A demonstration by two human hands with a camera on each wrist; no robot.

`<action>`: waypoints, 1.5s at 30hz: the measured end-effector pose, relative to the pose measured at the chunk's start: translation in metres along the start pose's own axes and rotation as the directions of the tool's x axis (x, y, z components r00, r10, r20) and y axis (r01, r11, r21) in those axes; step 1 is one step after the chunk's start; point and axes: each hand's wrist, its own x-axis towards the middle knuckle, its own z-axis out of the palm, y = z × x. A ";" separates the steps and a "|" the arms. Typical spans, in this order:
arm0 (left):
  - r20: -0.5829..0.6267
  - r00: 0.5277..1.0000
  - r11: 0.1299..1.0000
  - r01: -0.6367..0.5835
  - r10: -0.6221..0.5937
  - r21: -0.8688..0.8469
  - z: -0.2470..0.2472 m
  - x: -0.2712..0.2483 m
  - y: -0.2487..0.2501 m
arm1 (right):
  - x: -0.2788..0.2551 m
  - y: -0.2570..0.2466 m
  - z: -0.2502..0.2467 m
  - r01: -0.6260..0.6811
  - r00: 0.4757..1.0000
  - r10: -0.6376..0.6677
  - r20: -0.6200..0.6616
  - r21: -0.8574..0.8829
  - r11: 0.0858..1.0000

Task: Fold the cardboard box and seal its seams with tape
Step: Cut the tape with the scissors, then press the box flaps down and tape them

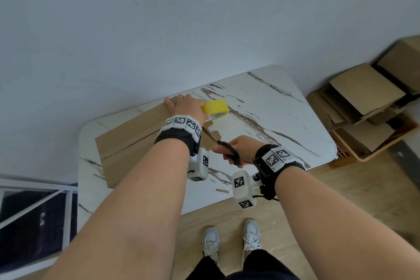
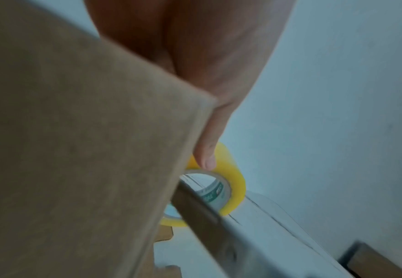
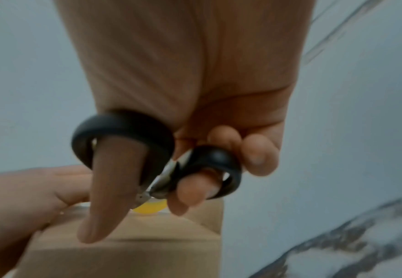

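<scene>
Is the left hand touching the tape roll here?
Touching. The left wrist view shows a finger of the left hand lying on the yellow tape roll; the head view agrees.

Both forearms are being left bare. A black strap (image 1: 179,137) topped by a white band of black-and-white square markers is being worn on the left wrist, and a like strap (image 1: 278,159) on the right. White camera blocks bearing markers are being carried beneath them. White laced sneakers (image 1: 251,237) and dark trousers are being worn.

Matt brown cardboard box (image 1: 127,136), glossy yellow tape roll (image 1: 216,109), polished marble-look table (image 1: 268,107), black plastic-handled scissors (image 1: 230,151).
</scene>
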 end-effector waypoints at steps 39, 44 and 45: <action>-0.212 0.953 0.960 -0.248 0.217 -0.130 0.002 -0.018 0.004 | 0.004 -0.027 -0.034 0.199 0.720 -0.431 -0.544 -0.433 0.879; -0.150 0.987 0.985 -0.080 0.057 -0.154 -0.003 -0.012 0.001 | -0.002 -0.019 -0.032 0.255 0.650 -0.410 -0.640 -0.324 0.911; -0.120 0.991 0.982 -0.086 0.066 -0.166 -0.004 -0.012 0.002 | -0.003 -0.018 -0.032 0.267 0.640 -0.410 -0.650 -0.312 0.912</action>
